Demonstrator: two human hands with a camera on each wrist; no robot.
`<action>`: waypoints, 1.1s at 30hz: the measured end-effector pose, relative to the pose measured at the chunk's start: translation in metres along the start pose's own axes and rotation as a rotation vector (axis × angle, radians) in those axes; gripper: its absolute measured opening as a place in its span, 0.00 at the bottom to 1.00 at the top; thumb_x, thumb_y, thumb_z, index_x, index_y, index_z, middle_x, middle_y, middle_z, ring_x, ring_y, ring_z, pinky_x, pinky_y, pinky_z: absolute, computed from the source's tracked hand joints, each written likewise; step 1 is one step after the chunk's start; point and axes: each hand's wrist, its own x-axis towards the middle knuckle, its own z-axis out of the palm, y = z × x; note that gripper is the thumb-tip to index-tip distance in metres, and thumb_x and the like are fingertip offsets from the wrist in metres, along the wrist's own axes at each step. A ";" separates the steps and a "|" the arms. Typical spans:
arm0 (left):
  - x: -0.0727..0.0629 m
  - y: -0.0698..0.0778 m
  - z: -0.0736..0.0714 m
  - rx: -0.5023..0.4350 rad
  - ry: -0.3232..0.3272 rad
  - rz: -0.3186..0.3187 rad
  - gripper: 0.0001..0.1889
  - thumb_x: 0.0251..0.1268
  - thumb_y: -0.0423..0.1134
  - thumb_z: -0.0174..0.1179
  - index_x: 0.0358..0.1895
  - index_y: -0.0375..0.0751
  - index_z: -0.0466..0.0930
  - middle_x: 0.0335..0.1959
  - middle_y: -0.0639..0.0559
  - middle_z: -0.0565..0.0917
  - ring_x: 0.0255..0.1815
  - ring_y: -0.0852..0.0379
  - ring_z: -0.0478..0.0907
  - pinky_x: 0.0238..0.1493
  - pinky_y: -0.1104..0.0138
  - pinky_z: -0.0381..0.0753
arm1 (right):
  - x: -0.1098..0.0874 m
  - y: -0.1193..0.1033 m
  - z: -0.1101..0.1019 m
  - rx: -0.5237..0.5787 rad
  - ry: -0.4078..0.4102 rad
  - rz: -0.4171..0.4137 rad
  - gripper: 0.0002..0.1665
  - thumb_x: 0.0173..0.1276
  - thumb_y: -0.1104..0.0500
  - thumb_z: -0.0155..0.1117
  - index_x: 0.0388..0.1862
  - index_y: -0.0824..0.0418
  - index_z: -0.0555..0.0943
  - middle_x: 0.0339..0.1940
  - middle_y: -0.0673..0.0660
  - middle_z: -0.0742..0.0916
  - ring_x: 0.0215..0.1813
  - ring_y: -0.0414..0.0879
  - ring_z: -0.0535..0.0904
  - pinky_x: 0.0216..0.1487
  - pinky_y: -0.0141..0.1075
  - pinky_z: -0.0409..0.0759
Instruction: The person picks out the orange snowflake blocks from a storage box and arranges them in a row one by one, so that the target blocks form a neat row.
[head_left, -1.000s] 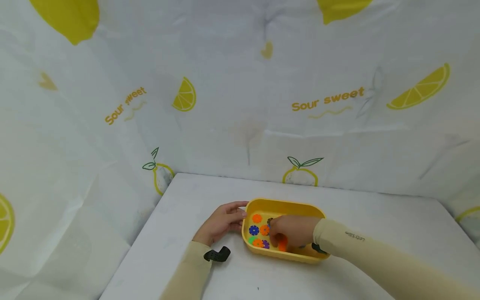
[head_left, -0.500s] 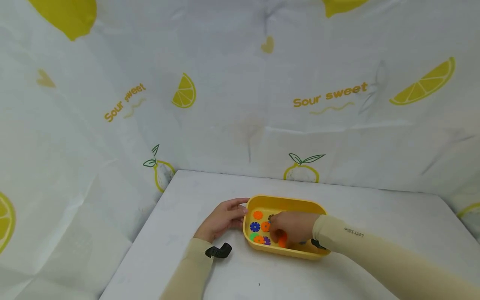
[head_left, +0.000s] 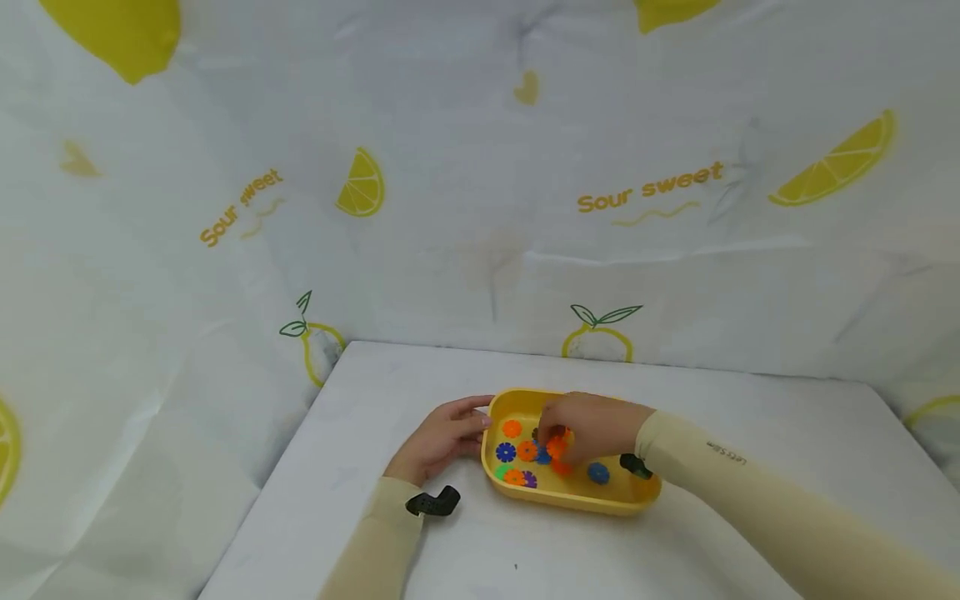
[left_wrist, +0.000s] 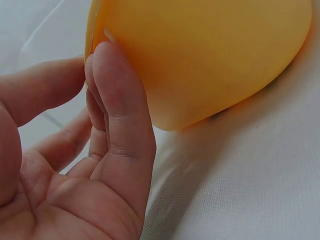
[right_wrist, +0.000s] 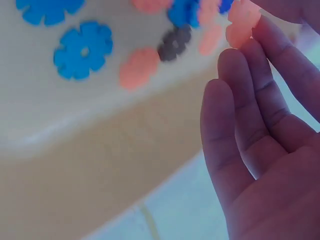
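A yellow tray [head_left: 566, 498] stands on the white table with several flower-shaped notched plastic discs in it. My left hand [head_left: 437, 440] rests against the tray's left end. In the left wrist view its fingertips lie at the tray wall near the rim, the fingers only slightly bent. Over the middle of the tray, my right hand [head_left: 596, 423] pinches an orange notched disc [right_wrist: 242, 25] between thumb and index finger, the other fingers stretched out. Beneath it lie another orange disc [head_left: 561, 468] and a blue disc [head_left: 597, 473]. The right thumb is partly out of frame in its wrist view.
Orange, dark blue, green and purple discs, among them a dark blue disc [head_left: 506, 452], lie in the tray's left part. A dark grey disc [right_wrist: 175, 43] sits near the wall. A lemon-print cloth [head_left: 450, 250] hangs behind and beside the table.
My right hand has risen and shifted toward the tray's far side with the orange disc, uncovering the blue disc and another orange one below. The left hand stays at the tray's end.
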 end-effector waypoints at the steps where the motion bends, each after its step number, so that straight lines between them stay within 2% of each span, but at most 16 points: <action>1: 0.000 -0.001 0.000 0.000 -0.002 0.005 0.29 0.78 0.46 0.67 0.78 0.47 0.75 0.52 0.44 0.86 0.43 0.52 0.86 0.51 0.61 0.92 | -0.004 0.001 -0.004 0.017 0.016 -0.007 0.13 0.65 0.58 0.81 0.48 0.47 0.91 0.45 0.38 0.84 0.51 0.41 0.79 0.61 0.43 0.84; 7: -0.004 -0.003 -0.003 -0.015 0.002 -0.007 0.31 0.77 0.48 0.68 0.79 0.49 0.74 0.55 0.43 0.87 0.45 0.51 0.87 0.53 0.60 0.92 | -0.029 0.011 -0.017 0.092 0.097 -0.026 0.14 0.68 0.56 0.80 0.52 0.48 0.90 0.46 0.41 0.86 0.53 0.46 0.82 0.58 0.46 0.87; 14: -0.012 -0.006 -0.005 -0.036 0.013 -0.019 0.31 0.79 0.46 0.67 0.80 0.47 0.72 0.56 0.41 0.87 0.47 0.51 0.87 0.53 0.60 0.92 | -0.053 0.030 -0.017 0.192 0.191 0.025 0.13 0.70 0.55 0.79 0.52 0.46 0.90 0.47 0.41 0.87 0.51 0.41 0.82 0.54 0.35 0.87; 20: -0.012 -0.008 -0.001 -0.035 0.003 -0.023 0.32 0.79 0.47 0.67 0.81 0.48 0.71 0.58 0.40 0.87 0.49 0.51 0.88 0.54 0.60 0.92 | -0.084 0.049 -0.010 0.258 0.293 0.058 0.13 0.72 0.57 0.76 0.54 0.50 0.90 0.50 0.43 0.87 0.51 0.42 0.84 0.55 0.33 0.87; 26: -0.008 -0.004 0.004 -0.017 -0.014 -0.025 0.33 0.78 0.49 0.68 0.81 0.49 0.71 0.59 0.40 0.86 0.49 0.51 0.87 0.54 0.61 0.92 | -0.122 0.067 0.002 0.283 0.466 0.067 0.15 0.71 0.58 0.77 0.56 0.51 0.89 0.51 0.43 0.89 0.49 0.40 0.83 0.55 0.33 0.88; 28: -0.007 -0.003 0.004 -0.015 -0.019 -0.024 0.33 0.77 0.49 0.68 0.81 0.48 0.71 0.58 0.41 0.87 0.48 0.51 0.87 0.54 0.62 0.92 | -0.134 0.070 0.005 0.295 0.514 0.085 0.16 0.71 0.58 0.77 0.57 0.52 0.89 0.51 0.43 0.89 0.49 0.39 0.83 0.56 0.33 0.88; 33: -0.005 -0.004 0.005 -0.017 -0.017 -0.026 0.34 0.76 0.48 0.69 0.81 0.48 0.72 0.54 0.44 0.86 0.44 0.53 0.86 0.51 0.64 0.91 | -0.155 0.079 0.016 0.324 0.600 0.191 0.16 0.72 0.55 0.77 0.57 0.48 0.89 0.52 0.43 0.89 0.50 0.40 0.83 0.57 0.31 0.87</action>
